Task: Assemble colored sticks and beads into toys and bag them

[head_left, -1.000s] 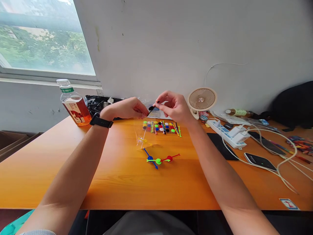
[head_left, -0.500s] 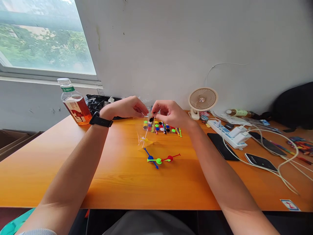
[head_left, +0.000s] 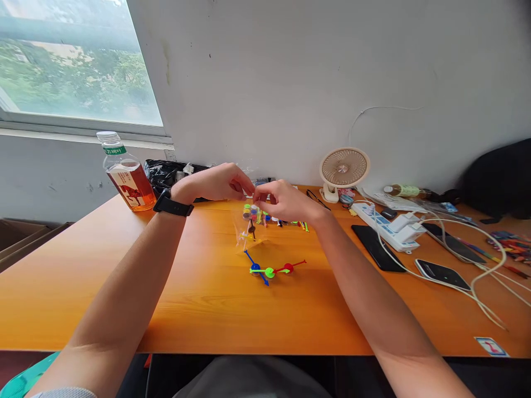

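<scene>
The clear plastic bag (head_left: 244, 229) hangs toward the desk's (head_left: 199, 298) back edge, light, floppy and maybe slippery, best held by its top; left hand (head_left: 219, 181) fingers look pinched there, right hand (head_left: 284, 202) I can't tell

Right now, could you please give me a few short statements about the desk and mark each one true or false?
1. The bag is just below the left hand and the right hand. True.
2. The bag holds nothing. False: a yellow piece shows in it.
3. The green spinner lies between the blue spinner and the red spinner. True.
4. The right hand holds the blue spinner. False: that spinner lies on the table.
5. The bottle stands to the left of the fan. True.
6. The bottle is uncapped. False: a white cap is on it.
</scene>
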{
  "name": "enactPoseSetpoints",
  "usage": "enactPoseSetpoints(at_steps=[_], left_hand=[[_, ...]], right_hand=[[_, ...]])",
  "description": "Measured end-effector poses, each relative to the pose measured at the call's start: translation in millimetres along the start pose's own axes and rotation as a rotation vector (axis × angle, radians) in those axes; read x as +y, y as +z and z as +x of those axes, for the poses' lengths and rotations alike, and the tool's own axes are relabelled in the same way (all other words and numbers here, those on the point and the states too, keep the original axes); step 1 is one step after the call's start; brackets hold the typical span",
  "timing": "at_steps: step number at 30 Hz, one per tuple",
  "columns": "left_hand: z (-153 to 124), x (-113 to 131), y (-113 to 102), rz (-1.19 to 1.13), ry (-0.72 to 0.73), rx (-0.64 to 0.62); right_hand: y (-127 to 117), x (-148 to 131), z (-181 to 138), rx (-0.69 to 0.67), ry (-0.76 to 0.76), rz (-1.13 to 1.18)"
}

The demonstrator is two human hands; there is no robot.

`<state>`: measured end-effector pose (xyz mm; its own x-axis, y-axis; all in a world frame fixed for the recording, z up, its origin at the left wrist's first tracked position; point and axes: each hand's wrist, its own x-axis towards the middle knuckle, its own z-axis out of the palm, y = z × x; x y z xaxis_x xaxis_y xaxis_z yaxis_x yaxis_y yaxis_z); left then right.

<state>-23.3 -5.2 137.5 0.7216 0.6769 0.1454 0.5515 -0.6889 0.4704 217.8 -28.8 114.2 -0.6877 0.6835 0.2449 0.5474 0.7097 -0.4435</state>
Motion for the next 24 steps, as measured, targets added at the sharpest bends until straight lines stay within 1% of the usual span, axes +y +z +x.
enactPoseSetpoints(at_steps=[6,8,11,12,13,14,16,18,20,21,24], left_hand=[[0,4,1,-0.032,0.031,-0.013],[0,4,2,-0.035,0.047,-0.011],[0,3,2,0.007,0.037,0.002],[0,2,2,0.02,0.027,0.006],[0,2,2,0.028,0.017,0.008],[0,1,2,0.034,0.005,0.01],[0,-1,3,0.05,-0.023,0.021],[0,-2,3,0.08,-0.054,0.041],[1,-2,3,0.105,-0.07,0.048],[1,-2,3,0.111,-0.068,0.046],[1,-1,2,0.119,-0.055,0.049]], right_hand=[[0,-1,-1,-0.09,0.04,0.064],[0,-3,-1,-0.054,0.022,0.082],[-2,-7,-3,0.055,-0.048,0.066],[-2,-9,-4,0.057,-0.061,0.066],[-2,-9,-4,0.03,-0.069,0.073],[-1,-9,-3,-0.025,-0.073,0.088],[6,-6,-1,-0.215,-0.07,0.125],[19,2,3,-0.471,-0.047,0.134],[37,10,8,-0.721,0.024,0.114],[46,14,10,-0.788,0.063,0.116],[70,17,14,-0.793,0.116,0.109]])
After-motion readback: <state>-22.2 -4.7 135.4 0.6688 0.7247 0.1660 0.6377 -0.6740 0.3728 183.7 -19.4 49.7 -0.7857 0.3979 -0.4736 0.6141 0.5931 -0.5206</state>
